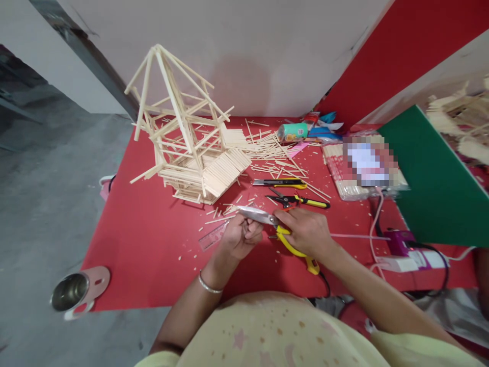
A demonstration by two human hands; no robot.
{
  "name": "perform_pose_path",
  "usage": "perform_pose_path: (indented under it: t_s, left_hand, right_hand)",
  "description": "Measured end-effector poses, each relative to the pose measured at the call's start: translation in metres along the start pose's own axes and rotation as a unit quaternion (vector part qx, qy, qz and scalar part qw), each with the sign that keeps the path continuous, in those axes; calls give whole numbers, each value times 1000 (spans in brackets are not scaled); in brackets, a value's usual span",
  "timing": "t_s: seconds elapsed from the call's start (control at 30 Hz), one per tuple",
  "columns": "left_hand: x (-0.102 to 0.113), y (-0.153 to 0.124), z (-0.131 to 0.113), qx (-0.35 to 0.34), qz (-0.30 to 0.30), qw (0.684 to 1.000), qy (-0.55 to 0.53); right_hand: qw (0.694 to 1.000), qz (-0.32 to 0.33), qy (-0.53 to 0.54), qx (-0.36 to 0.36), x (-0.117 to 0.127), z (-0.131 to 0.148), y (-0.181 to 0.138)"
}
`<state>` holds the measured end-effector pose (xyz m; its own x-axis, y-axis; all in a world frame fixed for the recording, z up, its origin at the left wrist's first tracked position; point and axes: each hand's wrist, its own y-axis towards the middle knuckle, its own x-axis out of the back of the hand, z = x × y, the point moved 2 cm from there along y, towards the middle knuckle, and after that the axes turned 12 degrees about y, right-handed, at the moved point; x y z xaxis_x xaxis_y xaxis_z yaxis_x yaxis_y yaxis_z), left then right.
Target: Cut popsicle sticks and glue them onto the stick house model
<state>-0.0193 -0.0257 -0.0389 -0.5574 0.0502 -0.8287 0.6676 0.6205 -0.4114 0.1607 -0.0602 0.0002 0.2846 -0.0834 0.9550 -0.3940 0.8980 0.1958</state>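
Observation:
My right hand [312,233] is closed around the yellow handles of a pair of scissors [263,217]. Their silver blades point left and pass over the fingertips of my left hand [241,235]. That hand is curled closed right by the blades; whatever it may pinch is hidden. Under it lies a clear ruler [213,236], partly covered. Short cut wooden sticks [225,210] are scattered just beyond my left hand. Behind them stands a house-like frame of wooden sticks [183,148] with a pointed roof and a slatted platform [228,174].
A utility knife [280,182] and black-and-yellow pliers [305,201] lie beyond my right hand. Loose sticks [267,148] pile by a green can [293,132]. A pink mug [78,290] sits at the left corner, a purple power strip [401,243] and cables at right, beside a green board [439,188].

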Motion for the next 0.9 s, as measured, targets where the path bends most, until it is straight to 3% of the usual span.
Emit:
perform_pose_path:
  t_s: [0.9]
  left_hand:
    - [4,0,3,34,8,999,27]
  right_hand:
    - [1000,12,-23,17,0,-2,5]
